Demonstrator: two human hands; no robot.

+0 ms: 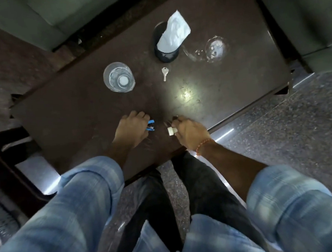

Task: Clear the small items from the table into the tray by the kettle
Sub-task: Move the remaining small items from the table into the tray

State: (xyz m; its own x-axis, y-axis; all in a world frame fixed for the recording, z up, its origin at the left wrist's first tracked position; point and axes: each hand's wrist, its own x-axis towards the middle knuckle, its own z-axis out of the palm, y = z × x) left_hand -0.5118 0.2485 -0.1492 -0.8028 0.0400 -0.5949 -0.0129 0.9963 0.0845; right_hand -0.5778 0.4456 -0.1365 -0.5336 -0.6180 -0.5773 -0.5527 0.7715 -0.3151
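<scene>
My left hand (131,128) grips a small blue stapler (151,125) near the front edge of the dark brown table (75,113). My right hand (189,131) holds a small white cap-like item (171,130) just to the right of it, with fingers curled low over the tabletop. A silver key (164,73) lies alone further back in the middle of the table. No tray or kettle is in view.
A clear glass of water (119,77) stands at the back left. A dark holder with white tissue (170,37) stands behind the key. A clear glass item (212,48) lies at the back right. Grey sofas border the table.
</scene>
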